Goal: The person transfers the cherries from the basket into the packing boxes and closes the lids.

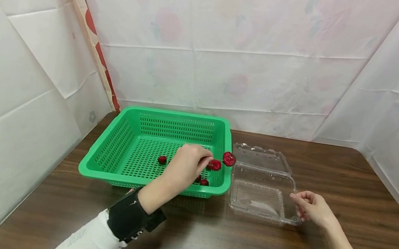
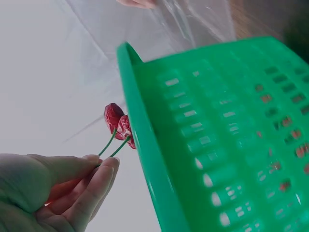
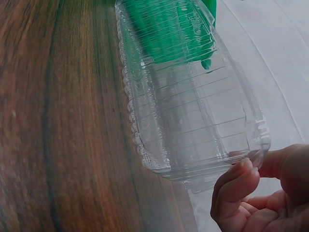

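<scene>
In the head view my left hand [image 1: 186, 165] is over the right part of a green basket [image 1: 161, 114]. Its thumb and fingertips pinch thin green stems, clearest in the left wrist view, with two dark red, wrinkled cherries [image 2: 114, 116] at their ends. One cherry [image 1: 229, 159] overlaps the basket's right rim in the head view. More cherries [image 1: 162, 159] lie on the basket floor, some hidden behind the hand. My right hand [image 1: 312, 208] pinches the right edge of a clear plastic clamshell box [image 1: 258, 191], which lies with its lid [image 1: 262, 158] folded back.
The basket and the box stand side by side on a dark brown wooden table [image 1: 215, 241]. Behind and at both sides hang pale printed sheets [image 1: 205, 76], which meet the table's far edge.
</scene>
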Demonstrator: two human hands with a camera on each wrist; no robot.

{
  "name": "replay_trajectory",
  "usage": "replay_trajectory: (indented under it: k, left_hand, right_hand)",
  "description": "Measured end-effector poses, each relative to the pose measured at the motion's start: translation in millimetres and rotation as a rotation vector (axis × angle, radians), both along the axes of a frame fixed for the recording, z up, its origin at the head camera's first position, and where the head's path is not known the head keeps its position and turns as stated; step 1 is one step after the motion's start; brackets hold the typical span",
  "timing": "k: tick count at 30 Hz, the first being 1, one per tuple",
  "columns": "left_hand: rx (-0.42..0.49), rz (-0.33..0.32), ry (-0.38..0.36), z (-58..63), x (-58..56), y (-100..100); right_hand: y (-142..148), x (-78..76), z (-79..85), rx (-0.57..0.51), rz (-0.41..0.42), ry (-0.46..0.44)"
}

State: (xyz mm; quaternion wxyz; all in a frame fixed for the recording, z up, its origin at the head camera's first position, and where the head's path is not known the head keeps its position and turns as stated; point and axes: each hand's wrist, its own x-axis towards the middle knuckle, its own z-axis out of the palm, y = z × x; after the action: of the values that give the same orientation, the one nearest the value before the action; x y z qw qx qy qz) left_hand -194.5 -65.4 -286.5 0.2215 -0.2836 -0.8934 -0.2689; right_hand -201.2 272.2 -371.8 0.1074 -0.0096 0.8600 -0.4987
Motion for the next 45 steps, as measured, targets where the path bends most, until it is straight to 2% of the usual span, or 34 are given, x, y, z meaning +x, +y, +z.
replay_trajectory:
  k: [7, 11, 15, 19, 31, 39, 45]
  left_hand:
    - [0.097, -0.061, 0.057, -7.7, 8.5, 17]
    - [0.157, -0.091, 0.061, -13.5, 13.9, 27]
    - [0.18, -0.112, 0.074, -19.7, 18.4, 38]
    - [0.166, -0.124, 0.085, -24.3, 21.7, 48]
    - [0.058, -0.148, 0.13, -40.9, 26.1, 79]
    - [-0.089, -0.124, 0.132, -55.1, 23.0, 95]
    - [-0.167, -0.086, 0.123, -65.7, 17.2, 103]
  right_hand:
    - [1, 0.9, 0.0, 0.0, -0.006, 0.0]
    - [2, 0.7, -1.5, -0.001, -0.012, -0.002]
    - [2, 0.7, -2.5, -0.002, -0.013, -0.004]
    - [2, 0.7, -3.0, -0.005, -0.011, -0.003]
    - [0, -0.4, -2.1, -0.013, 0.002, 0.017]
    - [-2, -0.2, -1.9, -0.012, -0.004, 0.013]
    - [-2, 0.3, -1.2, -0.008, -0.009, 0.01]
